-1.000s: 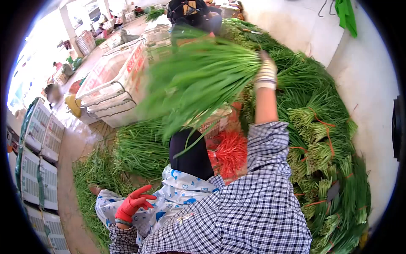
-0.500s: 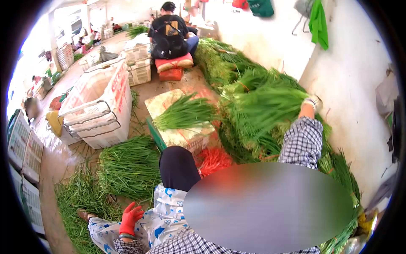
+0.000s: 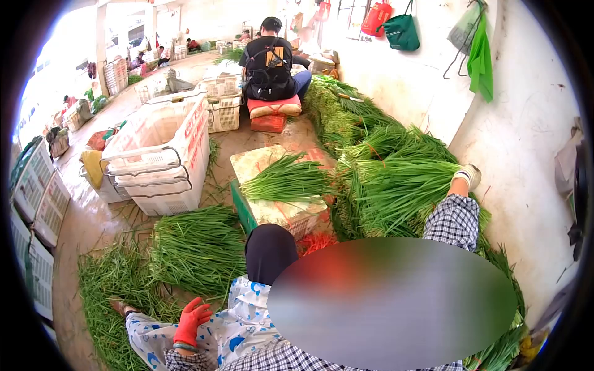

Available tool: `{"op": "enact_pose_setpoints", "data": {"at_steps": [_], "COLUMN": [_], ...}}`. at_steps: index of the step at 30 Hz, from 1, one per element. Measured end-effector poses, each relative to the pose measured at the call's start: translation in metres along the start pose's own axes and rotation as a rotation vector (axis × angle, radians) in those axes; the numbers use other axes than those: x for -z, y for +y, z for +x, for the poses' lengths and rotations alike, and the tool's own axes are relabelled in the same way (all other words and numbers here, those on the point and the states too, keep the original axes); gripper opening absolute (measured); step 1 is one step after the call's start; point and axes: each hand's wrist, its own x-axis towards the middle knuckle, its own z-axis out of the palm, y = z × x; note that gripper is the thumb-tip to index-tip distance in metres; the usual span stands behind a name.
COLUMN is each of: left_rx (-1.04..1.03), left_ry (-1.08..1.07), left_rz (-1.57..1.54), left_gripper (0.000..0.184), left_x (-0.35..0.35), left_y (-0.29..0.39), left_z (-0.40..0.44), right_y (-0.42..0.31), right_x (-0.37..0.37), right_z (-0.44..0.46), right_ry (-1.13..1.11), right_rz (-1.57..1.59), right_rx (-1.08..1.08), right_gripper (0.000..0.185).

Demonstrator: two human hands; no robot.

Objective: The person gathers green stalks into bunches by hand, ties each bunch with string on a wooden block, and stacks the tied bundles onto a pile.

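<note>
My right hand (image 3: 468, 177), in a pale striped glove, grips the root end of a bundle of green stalks (image 3: 402, 185). The bundle lies on the long green pile (image 3: 346, 117) along the wall, its leaves spread to the left. My left hand (image 3: 193, 318), in a red glove, rests over my patterned apron with fingers apart and nothing in it. Another loose bunch (image 3: 288, 179) lies on the pale board (image 3: 250, 164) before my knee. Red ties (image 3: 317, 243) sit beside the board, partly behind a blurred oval.
A seated person (image 3: 270, 62) in black has their back to me. White crates (image 3: 158, 167) stand at the left, with a green heap (image 3: 198, 250) on the floor nearer me. Bags (image 3: 402, 32) hang on the right wall (image 3: 520, 123).
My right hand has carried the bundle from in front of me over to the pile at the right and lowered it there. My left hand stays low over the apron.
</note>
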Motion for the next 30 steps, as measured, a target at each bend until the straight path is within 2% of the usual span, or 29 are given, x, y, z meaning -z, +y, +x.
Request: {"op": "enact_pose_setpoints", "data": {"at_steps": [4,6,7,8,10,13,14,15,17,18,19,21,23,25,27,28,29,30], "left_rx": [-0.003,-0.006,-0.010,-0.015,-0.018,-0.023,-0.025,-0.011,-0.047,-0.047,-0.084,-0.142,-0.254,-0.351,-0.339,-0.320,-0.304,-0.346], "left_ry": [-0.001,-0.003,-0.004,-0.004,-0.006,0.001,0.011,0.022,-0.016,-0.003,-0.012,0.034,0.021,-0.105,-0.368,-0.548,-0.721,-0.770], "left_rz": [-0.007,-0.005,-0.007,-0.008,-0.011,0.005,0.031,0.027,0.011,0.034,0.069,0.069,0.079,0.014,-0.014,-0.105,-0.200,-0.318], "left_gripper": [0.057,0.057,0.057,0.056,0.056,0.056,0.056,0.056,0.056,0.057,0.056,0.053,0.052,0.049,0.067,0.075,0.083,0.086], "left_x": [-0.001,0.000,0.001,0.003,0.002,0.000,0.000,0.000,0.000,-0.006,-0.010,-0.025,-0.052,-0.094,-0.132,-0.150,-0.168,-0.183], "left_y": [0.001,0.000,-0.002,-0.003,-0.001,-0.001,-0.002,-0.002,0.001,0.011,0.021,0.044,0.078,0.115,0.139,0.149,0.156,0.159], "left_z": [-0.001,0.000,0.001,0.002,0.000,0.001,0.002,0.004,0.003,-0.003,-0.007,-0.017,-0.033,-0.056,-0.068,-0.074,-0.077,-0.077], "right_y": [-0.003,-0.006,-0.010,-0.002,0.009,0.012,0.009,0.003,-0.015,-0.028,-0.039,-0.061,-0.073,-0.074,-0.079,-0.088,-0.084,-0.062], "right_x": [-0.021,-0.058,-0.062,-0.062,-0.031,-0.009,-0.001,0.010,0.038,0.040,0.067,0.118,0.188,0.236,0.255,0.249,0.249,0.241], "right_z": [0.019,0.059,0.056,0.058,0.015,-0.032,-0.040,-0.049,-0.061,-0.044,-0.073,-0.108,-0.199,-0.287,-0.370,-0.402,-0.443,-0.478], "right_ry": [0.078,0.312,0.593,0.337,0.093,-0.003,0.000,-0.004,0.009,0.031,0.068,0.084,-0.025,0.159,0.100,0.131,0.276,0.333], "right_rz": [-0.087,-0.400,-0.653,-0.374,0.404,1.233,1.427,1.484,1.513,1.372,1.622,1.795,1.977,1.833,1.920,1.992,1.885,1.359], "right_rx": [0.065,0.232,0.268,0.224,-0.082,-0.328,-0.359,-0.317,-0.149,0.022,0.139,0.470,0.589,0.866,1.109,1.369,1.731,1.821], "right_gripper": [0.023,0.023,0.023,0.023,0.024,0.028,0.029,0.030,0.034,0.033,0.034,0.034,0.027,0.021,0.015,0.017,0.018,0.025]}}
